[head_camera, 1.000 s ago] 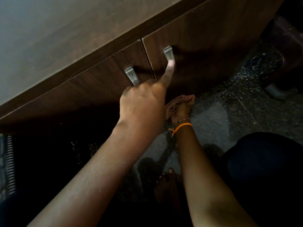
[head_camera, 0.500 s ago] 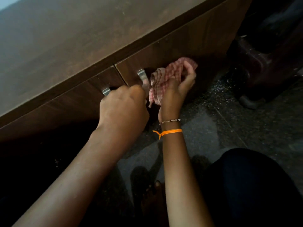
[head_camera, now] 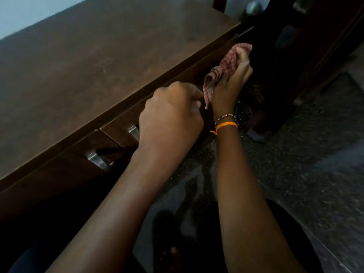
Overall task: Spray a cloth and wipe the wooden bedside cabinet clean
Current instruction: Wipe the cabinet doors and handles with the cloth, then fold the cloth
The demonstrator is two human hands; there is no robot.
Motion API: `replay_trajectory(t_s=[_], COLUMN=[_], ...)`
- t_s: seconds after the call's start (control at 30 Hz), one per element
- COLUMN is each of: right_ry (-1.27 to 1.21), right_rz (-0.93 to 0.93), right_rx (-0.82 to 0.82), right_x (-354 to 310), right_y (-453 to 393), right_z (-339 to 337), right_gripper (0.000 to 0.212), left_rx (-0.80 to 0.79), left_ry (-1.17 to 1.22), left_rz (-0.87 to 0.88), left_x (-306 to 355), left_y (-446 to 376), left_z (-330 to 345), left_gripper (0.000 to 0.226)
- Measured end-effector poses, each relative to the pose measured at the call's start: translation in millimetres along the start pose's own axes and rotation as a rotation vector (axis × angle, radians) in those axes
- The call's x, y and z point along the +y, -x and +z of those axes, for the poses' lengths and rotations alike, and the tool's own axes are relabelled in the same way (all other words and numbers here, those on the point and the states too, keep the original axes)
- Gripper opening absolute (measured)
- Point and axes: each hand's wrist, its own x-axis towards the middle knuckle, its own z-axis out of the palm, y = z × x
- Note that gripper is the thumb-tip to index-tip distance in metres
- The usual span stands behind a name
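The wooden bedside cabinet [head_camera: 94,67] runs across the left, seen from above, with a dull brown top. Two metal handles, the left handle [head_camera: 97,158] and the right handle [head_camera: 134,132], sit on its front doors. My right hand [head_camera: 233,81], with an orange thread and beads on its wrist, grips a pink checked cloth [head_camera: 220,68] bunched against the upper right part of the cabinet front. My left hand [head_camera: 170,115] is curled into a fist just left of the cloth's hanging end. Its fingertips are close to the cloth; I cannot tell if they pinch it.
Dark speckled stone floor [head_camera: 305,154] lies to the right. Dark furniture [head_camera: 319,42] stands close beside the cabinet's right end, with a small grey object [head_camera: 256,135] at its foot. My bare foot [head_camera: 170,257] and dark-clothed knee [head_camera: 291,233] are below.
My right hand has lifted the cloth from near the floor up to the cabinet's upper front. My left hand left the door handle and rose beside the cloth. The view shifted right.
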Motion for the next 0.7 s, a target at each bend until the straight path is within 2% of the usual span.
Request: replay_trajectory(t_s=[0.1,0.2,0.3,0.4,0.47,0.53,0.6,0.7], right_ry=[-0.075,-0.307,-0.597,-0.88,-1.008,-1.059,-1.097,-1.109], right_rz=[0.216,0.657,0.935,1.029,1.007,0.986,0.996,1.069], right_rx=[-0.035,-0.02,0.093,0.182,0.203,0.145,0.081,-0.074], right_x=[14.6,21.9,-0.1,-42.7,-76.2,-113.7,-151.7,-214.7], right_y=[-16.6,-13.9,0.6,11.4,12.7,13.5,17.0,24.1], right_z=[-10.3,-31.2,-58.7,-73.4,-83.0,-88.8,-90.7,-91.1], right_gripper=[0.045,0.034,0.042,0.039,0.051,0.065,0.075,0.075], left_rx=[-0.022,-0.093,-0.165,-0.255,-0.334,-0.417,-0.501,-0.606], left_ry=[0.095,0.181,0.254,0.345,0.405,0.438,0.557,0.964], left_rz=[-0.033,-0.105,-0.213,-0.358,-0.452,-0.541,-0.682,-0.829], left_x=[7.0,17.4,21.1,21.8,25.7,34.7,48.2,72.8], left_y=[-17.8,-24.6,-23.2,-15.6,-11.3,-12.2,-15.0,-10.2], left_z=[15.1,20.3,9.8,-5.5,-18.9,-37.8,-63.5,-104.2], left_gripper=[0.023,0.021,0.018,0.016,0.027,0.043,0.048,0.052])
